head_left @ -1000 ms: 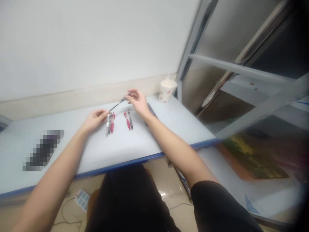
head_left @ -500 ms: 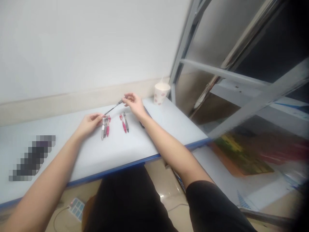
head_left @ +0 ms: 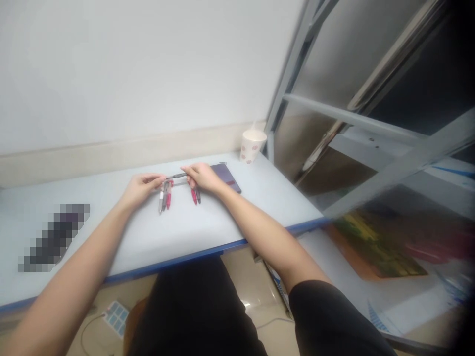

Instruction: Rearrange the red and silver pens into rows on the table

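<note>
A thin grey pen [head_left: 177, 175] is held level between my two hands, just above the pale blue table [head_left: 193, 232]. My left hand [head_left: 143, 187] pinches its left end and my right hand [head_left: 202, 177] pinches its right end. Under my left hand lies a small cluster of pens [head_left: 165, 196], grey and pink. Two more pens [head_left: 196, 195], one pink and one dark, lie under my right hand. A dark purple notebook [head_left: 227, 175] lies flat just behind my right hand.
A paper cup [head_left: 253, 145] with red spots stands at the table's far right corner by the wall. A grey metal rack [head_left: 356, 118] rises to the right. A blurred dark object [head_left: 55, 237] lies at the left of the table.
My right hand has come down and toward my left, bringing the pen from a raised slant to level. The purple notebook now shows behind the hand.
</note>
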`<state>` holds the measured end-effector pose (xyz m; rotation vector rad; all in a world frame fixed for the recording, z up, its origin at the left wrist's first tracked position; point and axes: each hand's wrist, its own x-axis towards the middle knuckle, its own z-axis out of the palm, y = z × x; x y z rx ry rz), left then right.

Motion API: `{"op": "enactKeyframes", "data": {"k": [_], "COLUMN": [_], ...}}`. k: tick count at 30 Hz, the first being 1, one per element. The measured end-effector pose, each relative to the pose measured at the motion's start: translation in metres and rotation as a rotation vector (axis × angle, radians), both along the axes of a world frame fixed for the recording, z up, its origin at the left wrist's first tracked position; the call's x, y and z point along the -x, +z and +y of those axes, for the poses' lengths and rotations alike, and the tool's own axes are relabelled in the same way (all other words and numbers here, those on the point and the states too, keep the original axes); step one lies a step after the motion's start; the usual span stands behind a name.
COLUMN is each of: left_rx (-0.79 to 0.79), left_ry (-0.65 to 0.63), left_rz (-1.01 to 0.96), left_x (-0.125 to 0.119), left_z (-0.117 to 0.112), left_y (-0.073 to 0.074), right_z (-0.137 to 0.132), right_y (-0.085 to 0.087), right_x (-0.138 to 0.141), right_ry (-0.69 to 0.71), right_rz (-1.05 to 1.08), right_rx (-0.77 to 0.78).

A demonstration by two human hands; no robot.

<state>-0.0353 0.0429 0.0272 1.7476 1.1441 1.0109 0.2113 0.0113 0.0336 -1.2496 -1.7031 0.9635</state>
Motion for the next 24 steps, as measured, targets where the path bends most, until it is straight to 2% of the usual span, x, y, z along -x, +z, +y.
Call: {"op": "enactKeyframes", "data": {"k": [3, 6, 9, 13, 18, 24], "left_rx": [-0.005, 0.003, 0.011, -0.004, -0.005, -0.002], "left_ry": [0.055, 0.084, 0.078, 0.072, 0.070, 0.042], "left_rz": [-0.036, -0.104, -0.159, -0.172, -0.182, -0.188], "left_x": [0.0012, 0.0007, -0.0002, -0.0010, -0.0020, -0.0026], "left_z": [-0.0001, 0.0003, 0.0020, 0.0030, 0.0007, -0.0005], "left_y": [0.0026, 0.0021, 0.0001, -0.0007, -0.0002, -0.0012], "right_z": [-0.0051, -0.0054, -0.0034, -0.0012, -0.0009, -0.0064], "right_y": [0.0035, 0.0050, 0.0045, 0.0023, 0.0016, 0.0074], "right_x": [0.0017, 0.0013, 0.0011, 0.0016, -0.0004, 0.0005], "right_ry": [0.001, 0.027, 0.060, 0.088, 0.079, 0.071], "right_rz": [-0.096, -0.007, 0.057, 0.009, 0.111, -0.003], "right_rx": [-0.014, -0.068, -0.078, 0.034, -0.040, -0.019]}}
